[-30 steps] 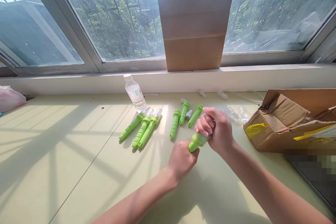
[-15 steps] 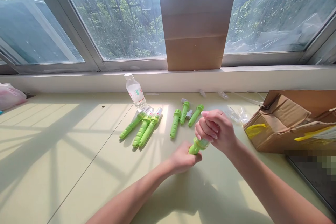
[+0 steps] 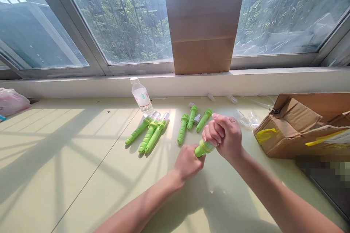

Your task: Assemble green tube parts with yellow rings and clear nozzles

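Note:
My left hand [image 3: 190, 161] is closed round the lower part of a green tube [image 3: 201, 149]. Around the clear upper end of the same tube, my right hand [image 3: 222, 134] is wrapped, hiding its top. Beyond my hands lie three green tubes without clear caps, one of them the ribbed tube [image 3: 182, 129], with a small clear cap [image 3: 197, 119] among them. To the left, three capped green tubes [image 3: 150, 134] rest side by side, their clear ends near a water bottle [image 3: 142, 97].
An open cardboard box [image 3: 295, 134] with yellow tape stands at the right, beside a dark flat object [image 3: 322, 185]. Clear caps [image 3: 253, 119] lie left of the box. A pink plastic bag [image 3: 13, 102] sits at the far left. Windows rise behind the table [image 3: 82, 160].
My left hand has turned and now shows more of its back. Both hands have shifted slightly left with the green tube still between them.

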Demonstrator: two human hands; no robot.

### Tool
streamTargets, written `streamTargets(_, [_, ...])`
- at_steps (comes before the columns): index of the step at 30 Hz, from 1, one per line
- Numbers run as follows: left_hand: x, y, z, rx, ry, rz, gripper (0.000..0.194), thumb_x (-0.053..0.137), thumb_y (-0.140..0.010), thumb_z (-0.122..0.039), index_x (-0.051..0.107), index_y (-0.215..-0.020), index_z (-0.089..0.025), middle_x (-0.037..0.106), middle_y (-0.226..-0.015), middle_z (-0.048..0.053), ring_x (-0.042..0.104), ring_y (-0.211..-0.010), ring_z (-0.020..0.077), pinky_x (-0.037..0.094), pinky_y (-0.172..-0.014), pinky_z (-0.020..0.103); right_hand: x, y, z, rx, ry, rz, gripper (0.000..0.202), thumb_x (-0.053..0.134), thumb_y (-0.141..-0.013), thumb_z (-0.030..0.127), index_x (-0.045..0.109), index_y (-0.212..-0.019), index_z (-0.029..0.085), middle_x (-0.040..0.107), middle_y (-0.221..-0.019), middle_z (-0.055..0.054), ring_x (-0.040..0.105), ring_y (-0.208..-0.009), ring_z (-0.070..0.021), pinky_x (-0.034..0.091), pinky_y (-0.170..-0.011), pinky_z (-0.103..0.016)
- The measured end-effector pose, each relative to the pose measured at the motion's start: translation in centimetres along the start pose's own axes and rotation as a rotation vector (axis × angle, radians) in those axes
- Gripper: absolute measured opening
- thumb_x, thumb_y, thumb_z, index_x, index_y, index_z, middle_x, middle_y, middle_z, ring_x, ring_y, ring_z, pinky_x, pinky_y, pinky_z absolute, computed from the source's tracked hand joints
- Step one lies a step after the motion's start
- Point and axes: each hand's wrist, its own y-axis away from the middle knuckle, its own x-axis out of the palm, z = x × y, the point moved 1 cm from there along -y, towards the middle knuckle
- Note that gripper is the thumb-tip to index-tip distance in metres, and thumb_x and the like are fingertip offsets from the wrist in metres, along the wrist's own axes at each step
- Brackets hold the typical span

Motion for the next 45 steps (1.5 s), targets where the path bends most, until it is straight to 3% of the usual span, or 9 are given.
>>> streamTargets(8, [-0.6, -0.3, 1.1, 0.066, -0.427, -0.119, 0.022, 0.049, -0.079, -0.014, 0.041, -0.061, -0.025, 0.056, -0.054, 0.002, 0.05, -0.049, 0.0166, 0.035, -0.047, 0.028, 0.5, 0.4, -0.1, -0.091, -0.026, -0.123, 0.05, 0.063, -0.077, 0.028, 0.036, -0.035, 0.024, 0.032, -0.03, 0.006, 0.034, -0.028, -0.0103, 0.04, -0.041, -0.031])
streamTargets(16, [-0.5, -0.6, 2.6, 0.118, -0.61, -0.158, 0.02, 0.049, -0.09, -0.021, 0.058, -0.072, -0.024, 0.066, -0.06, 0.004, 0.063, -0.054, 0.0194, 0.046, -0.05, 0.028, 0.5, 0.2, -1.1, -0.069, 0.008, -0.185, 0.049, 0.063, -0.079, 0.03, 0.04, -0.036, 0.023, 0.035, -0.032, 0.005, 0.04, -0.031, -0.0111, 0.043, -0.043, -0.029])
streamTargets(19, [-0.7, -0.8, 3.2, 0.153, -0.689, -0.211, 0.018, 0.051, -0.092, -0.026, 0.06, -0.076, -0.024, 0.067, -0.063, 0.004, 0.064, -0.056, 0.02, 0.048, -0.05, 0.028, -0.5, -0.8, -1.6, 0.002, -0.003, -0.286, 0.046, 0.064, -0.077, 0.029, 0.043, -0.037, 0.023, 0.039, -0.034, 0.004, 0.044, -0.035, -0.0115, 0.05, -0.05, -0.03])
streamTargets(22, [-1.0, -0.9, 3.5, 0.26, -0.727, -0.286, 0.011, 0.053, -0.092, -0.025, 0.063, -0.093, -0.022, 0.07, -0.073, 0.005, 0.067, -0.061, 0.0197, 0.048, -0.05, 0.028, -2.4, -2.2, -2.2, 0.084, -0.024, -0.431, 0.039, 0.063, -0.076, 0.026, 0.046, -0.041, 0.022, 0.044, -0.039, 0.003, 0.052, -0.042, -0.0132, 0.054, -0.056, -0.03])
streamTargets(27, [-0.8, -1.0, 3.2, 0.441, -0.765, -0.328, 0.018, 0.05, -0.097, -0.025, 0.06, -0.112, -0.024, 0.07, -0.079, 0.005, 0.067, -0.066, 0.0201, 0.046, -0.047, 0.027, -5.4, -3.7, -3.1, 0.217, -0.008, -0.619, 0.033, 0.061, -0.077, 0.024, 0.046, -0.047, 0.022, 0.048, -0.043, 0.004, 0.056, -0.044, -0.0129, 0.052, -0.055, -0.026])
streamTargets(30, [-0.7, -1.0, 3.1, 0.494, -0.792, -0.336, 0.017, 0.048, -0.099, -0.025, 0.059, -0.112, -0.023, 0.067, -0.075, 0.004, 0.066, -0.064, 0.0209, 0.047, -0.048, 0.028, -5.8, -4.0, -2.9, 0.227, 0.017, -0.62, 0.028, 0.06, -0.077, 0.024, 0.048, -0.052, 0.022, 0.052, -0.046, 0.003, 0.059, -0.046, -0.0135, 0.051, -0.053, -0.025])
streamTargets(35, [-1.1, -1.3, 3.2, 0.472, -0.739, -0.394, 0.015, 0.049, -0.1, -0.029, 0.057, -0.111, -0.023, 0.069, -0.079, 0.004, 0.067, -0.067, 0.021, 0.048, -0.049, 0.029, -5.4, -3.9, -2.4, 0.19, 0.126, -0.545, 0.014, 0.062, -0.074, 0.028, 0.058, -0.062, 0.021, 0.063, -0.057, 0.002, 0.067, -0.058, -0.0166, 0.053, -0.055, -0.025])
streamTargets(39, [-1.5, -1.4, 3.2, 0.461, -0.753, -0.444, 0.012, 0.054, -0.097, -0.031, 0.06, -0.1, -0.021, 0.069, -0.08, 0.004, 0.067, -0.071, 0.0205, 0.05, -0.056, 0.03, -5.0, -3.7, -2.3, 0.196, 0.209, -0.508, 0.011, 0.063, -0.073, 0.031, 0.064, -0.07, 0.021, 0.071, -0.068, -0.001, 0.068, -0.065, -0.0179, 0.056, -0.058, -0.027])
streamTargets(45, [-1.6, -1.3, 2.9, 0.34, -0.817, -0.378, 0.02, 0.052, -0.097, -0.034, 0.066, -0.094, -0.019, 0.07, -0.079, 0.005, 0.068, -0.074, 0.0189, 0.049, -0.062, 0.028, -4.8, -3.6, -2.1, 0.23, 0.256, -0.479, 0.015, 0.063, -0.075, 0.032, 0.07, -0.084, 0.021, 0.077, -0.085, -0.005, 0.07, -0.073, -0.0186, 0.057, -0.061, -0.027])
